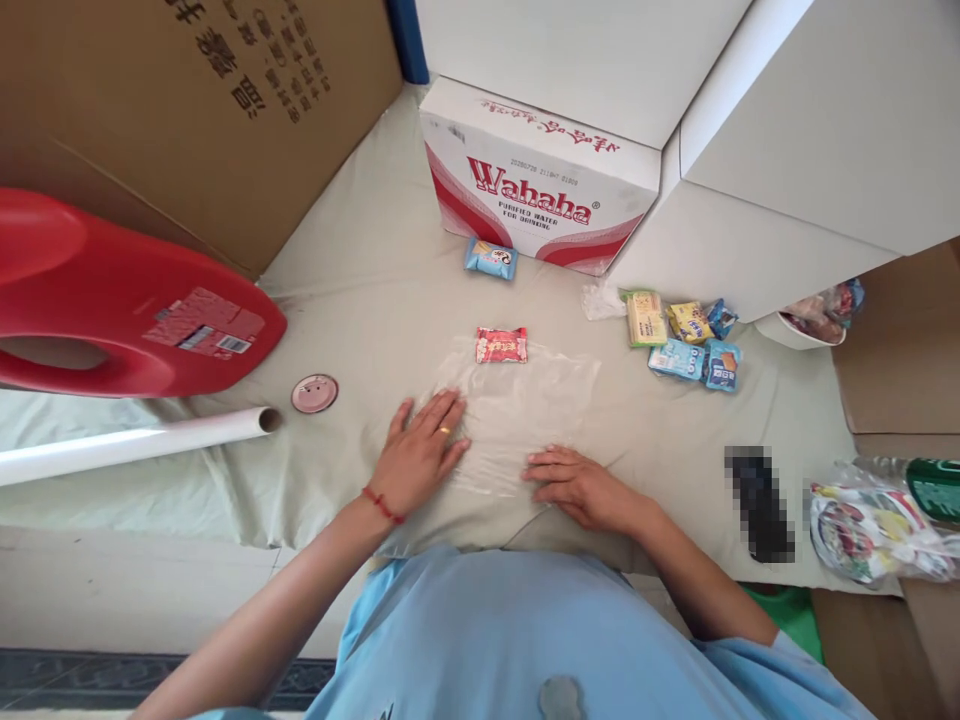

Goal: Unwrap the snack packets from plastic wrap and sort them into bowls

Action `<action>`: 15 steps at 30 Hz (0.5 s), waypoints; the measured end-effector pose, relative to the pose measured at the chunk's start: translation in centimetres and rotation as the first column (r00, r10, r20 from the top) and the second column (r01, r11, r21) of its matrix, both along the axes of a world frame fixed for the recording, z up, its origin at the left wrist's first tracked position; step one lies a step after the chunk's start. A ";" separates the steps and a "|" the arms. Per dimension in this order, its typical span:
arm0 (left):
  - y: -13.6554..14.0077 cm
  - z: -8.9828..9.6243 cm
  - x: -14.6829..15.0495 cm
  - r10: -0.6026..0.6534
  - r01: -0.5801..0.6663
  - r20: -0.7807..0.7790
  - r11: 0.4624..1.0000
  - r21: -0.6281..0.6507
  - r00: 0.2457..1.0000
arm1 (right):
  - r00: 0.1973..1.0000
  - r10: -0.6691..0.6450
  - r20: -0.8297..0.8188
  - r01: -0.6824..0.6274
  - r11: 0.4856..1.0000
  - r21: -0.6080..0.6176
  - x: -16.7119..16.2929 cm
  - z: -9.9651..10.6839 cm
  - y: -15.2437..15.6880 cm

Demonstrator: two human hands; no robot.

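A clear plastic bag (517,420) lies flat on the pale green cloth in front of me. My left hand (416,450) rests on its left side, palm down and fingers stretched out. On the right side, my right hand (581,485) lies with its fingertips at the bag's edge, fingers loosely extended. Neither hand grips anything. At the bag's far edge sits a small red snack packet (502,345). Farther off, a blue snack packet (490,259) lies against a Wahaha water carton (540,185).
Several small snack packets (679,345) lie to the right, near a white bowl (802,335). On the left are a red detergent jug (127,300), a white tube (142,445) and a round pink disc (314,394). A blurred dark object (761,505) and a filled bag (862,530) lie right.
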State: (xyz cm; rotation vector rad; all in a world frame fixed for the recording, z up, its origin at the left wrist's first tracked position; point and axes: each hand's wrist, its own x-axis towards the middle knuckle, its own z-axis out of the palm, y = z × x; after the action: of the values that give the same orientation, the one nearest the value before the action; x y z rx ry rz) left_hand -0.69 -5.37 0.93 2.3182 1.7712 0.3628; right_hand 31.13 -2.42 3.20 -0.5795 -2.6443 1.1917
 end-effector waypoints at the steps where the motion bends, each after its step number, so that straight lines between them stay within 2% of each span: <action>1: -0.9 -0.1 -0.7 -0.006 0.007 0.018 1.000 -0.005 1.000 | 1.000 -0.030 -0.004 0.030 0.999 -0.038 1.5 0.4 0.0; 4: -2.8 0.2 -1.8 -0.004 0.002 0.076 1.000 0.017 0.997 | 0.992 -0.123 -0.023 0.119 0.984 -0.135 5.3 2.0 0.3; 7: -2.6 1.5 -1.2 0.104 -0.110 0.060 0.987 0.117 0.993 | 0.948 -0.310 -0.069 0.304 0.949 -0.087 6.2 3.6 1.2; 9: -1.3 2.5 -0.2 0.164 -0.166 0.026 0.963 0.211 0.986 | 0.883 -0.454 -0.116 0.458 0.889 0.007 4.9 4.2 2.1; 11: 0.3 3.1 1.2 0.156 -0.155 0.017 0.950 0.272 0.988 | 0.841 -0.519 -0.153 0.536 0.837 0.108 2.5 4.1 3.2; 13: 1.8 3.0 2.6 0.075 -0.079 0.025 0.961 0.264 0.997 | 0.853 -0.503 -0.142 0.522 0.826 0.212 0.0 3.5 4.1; 15: 3.0 2.3 3.5 -0.017 0.014 0.015 0.983 0.183 1.000 | 0.891 -0.449 -0.067 0.447 0.840 0.306 -2.0 2.2 4.8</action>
State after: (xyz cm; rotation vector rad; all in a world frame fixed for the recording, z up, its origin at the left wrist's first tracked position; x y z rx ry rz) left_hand 2.84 -2.42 3.23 2.4422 1.7788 0.5621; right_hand 29.11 2.33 5.37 -1.0625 -2.4263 0.6156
